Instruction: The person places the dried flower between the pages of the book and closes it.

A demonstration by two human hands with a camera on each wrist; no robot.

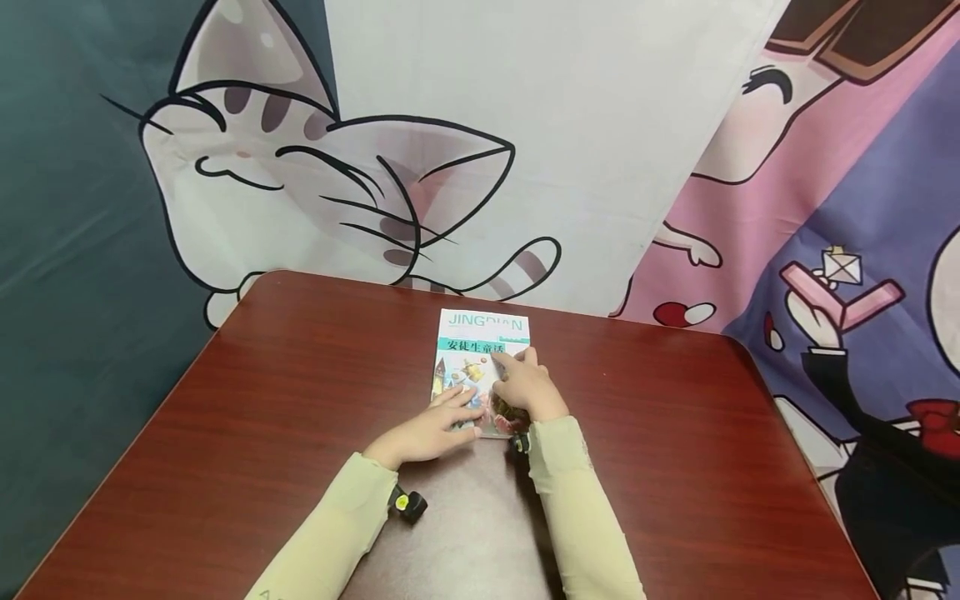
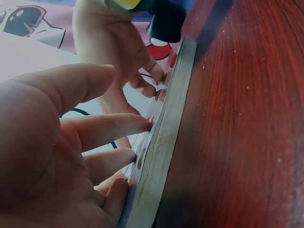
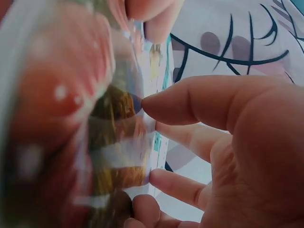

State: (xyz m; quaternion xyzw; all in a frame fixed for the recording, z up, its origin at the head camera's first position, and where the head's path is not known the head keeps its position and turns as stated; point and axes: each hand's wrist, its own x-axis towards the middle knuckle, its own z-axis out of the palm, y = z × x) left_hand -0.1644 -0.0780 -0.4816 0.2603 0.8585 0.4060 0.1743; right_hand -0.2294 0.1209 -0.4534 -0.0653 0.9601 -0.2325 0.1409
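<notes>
A closed paperback book [image 1: 472, 327] lies flat on the table, its cover white and teal with a colourful picture and the print "JINGDIAN". My left hand [image 1: 433, 427] rests on the lower left of the cover with its fingers spread. In the left wrist view, those fingertips [image 2: 142, 124] touch the cover beside the pale page edges [image 2: 173, 114]. My right hand [image 1: 527, 389] lies over the book's right side, its index finger pointing left across the cover. Seen from the right wrist, its thumb and straight fingers [image 3: 178, 185] touch the glossy cover [image 3: 52, 118].
The reddish-brown wooden table [image 1: 300, 375] spreads around the book. Behind it hangs a cloth backdrop [image 1: 600, 125] with cartoon cats and figures. Black wrist cameras [image 1: 408, 504] sit at the light yellow-green sleeves [image 1: 577, 492].
</notes>
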